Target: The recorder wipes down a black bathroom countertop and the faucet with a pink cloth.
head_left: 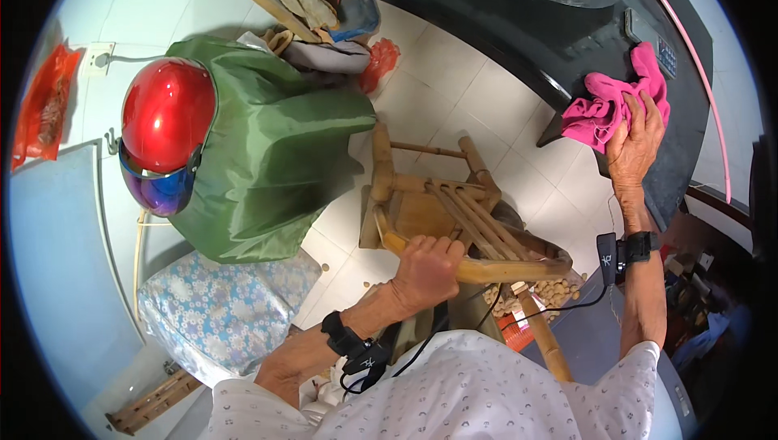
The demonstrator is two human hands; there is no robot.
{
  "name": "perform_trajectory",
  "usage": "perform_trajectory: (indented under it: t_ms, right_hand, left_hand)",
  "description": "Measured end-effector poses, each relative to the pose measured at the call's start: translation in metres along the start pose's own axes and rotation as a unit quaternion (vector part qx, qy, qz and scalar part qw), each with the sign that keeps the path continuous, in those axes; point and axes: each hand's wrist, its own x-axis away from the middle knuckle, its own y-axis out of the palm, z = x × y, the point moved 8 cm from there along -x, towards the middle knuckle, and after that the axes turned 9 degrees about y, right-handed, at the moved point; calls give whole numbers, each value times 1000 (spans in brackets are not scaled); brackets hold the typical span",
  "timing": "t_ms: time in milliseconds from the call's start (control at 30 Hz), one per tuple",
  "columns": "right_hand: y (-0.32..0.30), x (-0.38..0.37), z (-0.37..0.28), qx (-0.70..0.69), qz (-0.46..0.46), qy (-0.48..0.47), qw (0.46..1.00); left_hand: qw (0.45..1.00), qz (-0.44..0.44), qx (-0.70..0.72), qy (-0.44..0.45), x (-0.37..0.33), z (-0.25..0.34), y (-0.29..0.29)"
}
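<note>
My left hand (pixel 427 271) is closed around the curved top rail of a bamboo chair (pixel 519 270), which stands tilted in front of me. My right hand (pixel 635 138) presses on a crumpled pink cloth (pixel 600 104) at the right end of a dark glossy counter (pixel 519 35). The fingers of that hand are bent over the cloth, gathering part of it under the palm. Each wrist carries a black strapped device with a cable. Some of the chair's legs are hidden behind its back and my left arm.
A red helmet (pixel 168 116) rests on a green cover (pixel 259 140) at left. Below is a blue floral covered bundle (pixel 219 302). Several nuts or similar round brown pieces (pixel 555 290) lie beneath the chair. A pink hose (pixel 689 43) runs along the counter's right side, beside a small keypad-like object (pixel 666 59).
</note>
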Motion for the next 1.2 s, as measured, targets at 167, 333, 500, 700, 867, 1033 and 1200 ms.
perform_trajectory:
  t_ms: [167, 333, 500, 700, 867, 1033, 1200]
  right_hand:
    - [1, 0, -2, 10, 7, -8, 1000]
    - [-2, -1, -3, 8, 18, -22, 1000]
    - [0, -1, 0, 7, 25, -20, 999]
    - [4, -2, 3, 11, 31, -23, 999]
    - [9, -2, 13, 38, 43, -43, 997]
    - [21, -3, 21, 60, 20, -45, 997]
    - [21, -7, 30, 68, 33, -51, 996]
  left_hand:
    - [1000, -7, -13, 6, 23, 24, 12]
    - [998, -54, -27, 2, 41, 42, 25]
    - [999, -35, -16, -3, 67, 36, 14]
    - [998, -18, -16, -53, 112, 25, -14]
    - [989, 38, -9, -141, 163, 10, -32]
    - [974, 95, 35, -204, 210, -6, -27]
    - [948, 125, 46, -289, 259, -28, -29]
